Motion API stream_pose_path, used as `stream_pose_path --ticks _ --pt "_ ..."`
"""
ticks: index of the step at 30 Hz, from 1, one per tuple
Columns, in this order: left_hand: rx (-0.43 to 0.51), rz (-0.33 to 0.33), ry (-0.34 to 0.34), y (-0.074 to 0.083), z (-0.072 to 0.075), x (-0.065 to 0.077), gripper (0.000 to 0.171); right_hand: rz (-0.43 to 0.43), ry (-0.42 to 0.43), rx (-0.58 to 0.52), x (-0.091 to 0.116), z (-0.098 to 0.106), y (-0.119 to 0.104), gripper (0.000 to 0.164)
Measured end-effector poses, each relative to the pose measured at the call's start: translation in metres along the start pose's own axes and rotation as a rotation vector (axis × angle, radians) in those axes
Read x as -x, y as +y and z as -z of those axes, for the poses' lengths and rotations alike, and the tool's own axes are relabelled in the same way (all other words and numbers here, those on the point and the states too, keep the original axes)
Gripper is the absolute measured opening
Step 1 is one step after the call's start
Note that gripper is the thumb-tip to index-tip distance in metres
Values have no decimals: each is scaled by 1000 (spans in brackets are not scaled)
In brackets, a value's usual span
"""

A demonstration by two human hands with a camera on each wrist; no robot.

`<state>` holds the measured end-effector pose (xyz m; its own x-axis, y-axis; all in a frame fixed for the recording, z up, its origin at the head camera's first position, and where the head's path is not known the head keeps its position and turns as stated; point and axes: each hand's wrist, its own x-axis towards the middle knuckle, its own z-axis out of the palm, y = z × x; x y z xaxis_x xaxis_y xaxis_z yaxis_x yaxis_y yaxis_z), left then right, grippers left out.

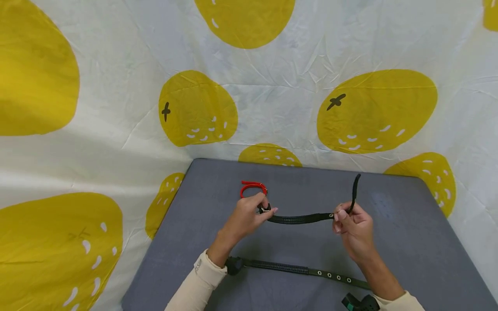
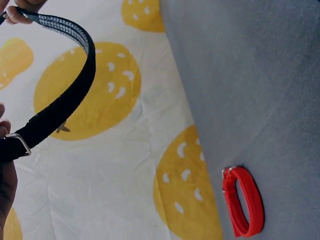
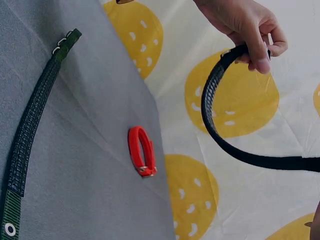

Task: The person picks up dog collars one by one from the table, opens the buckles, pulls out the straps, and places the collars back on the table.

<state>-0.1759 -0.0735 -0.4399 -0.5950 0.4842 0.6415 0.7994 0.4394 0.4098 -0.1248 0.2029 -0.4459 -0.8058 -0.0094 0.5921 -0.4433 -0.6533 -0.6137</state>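
Note:
A black buckled collar (image 1: 297, 219) is stretched above the table between both hands, sagging slightly in the middle. My left hand (image 1: 244, 218) pinches it at the end with the metal buckle (image 2: 24, 145). My right hand (image 1: 359, 237) grips the other end by an eyelet, and the loose strap tip (image 1: 355, 192) sticks up past the fingers. From the right wrist, the collar (image 3: 212, 125) shows as a wide curve with a ribbed inner face, hanging from the left hand (image 3: 245, 22). Only a sliver of the right hand (image 3: 315, 225) shows there.
Behind the left hand lies a red collar (image 3: 134, 147), fastened into a loop. A long dark green collar (image 1: 278, 266) with several eyelets lies flat nearer the person. The grey table (image 1: 311, 185) meets a white curtain (image 1: 280, 103) printed with yellow fruit at its back and left.

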Motion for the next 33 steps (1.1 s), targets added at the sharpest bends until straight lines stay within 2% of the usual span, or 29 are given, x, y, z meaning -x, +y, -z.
stream_pose_path --ticks 4,7,11,14,17,19,21,24,28,30,33 --pt "-61 15 69 -2 1 0 28 67 122 49 -2 -6 -2 19" --pt "-143 7 126 -5 2 2 27 146 172 119 -3 -10 -2 19" --pt "-268 12 189 -11 5 4 27 241 170 260 -5 -13 -5 16" --pt "-333 72 207 -16 9 6 27 237 181 432 -6 -13 -10 16" --pt "-331 197 193 -20 14 10 23 167 239 772 -8 -14 -19 18" --pt "-300 317 167 -22 18 13 21 98 283 988 -8 -15 -25 17" --pt "-252 445 133 -25 21 18 21 6 328 1140 -8 -12 -29 16" --pt "-182 605 61 -30 26 24 24 -146 387 1169 -3 3 -28 18" --pt "-95 725 -34 -39 29 34 26 -327 457 1162 7 33 -19 23" --pt "-60 765 -65 -46 28 40 22 -380 442 1196 13 48 -15 28" --pt "-11 818 -104 -61 23 50 14 -431 351 1287 21 67 -13 30"
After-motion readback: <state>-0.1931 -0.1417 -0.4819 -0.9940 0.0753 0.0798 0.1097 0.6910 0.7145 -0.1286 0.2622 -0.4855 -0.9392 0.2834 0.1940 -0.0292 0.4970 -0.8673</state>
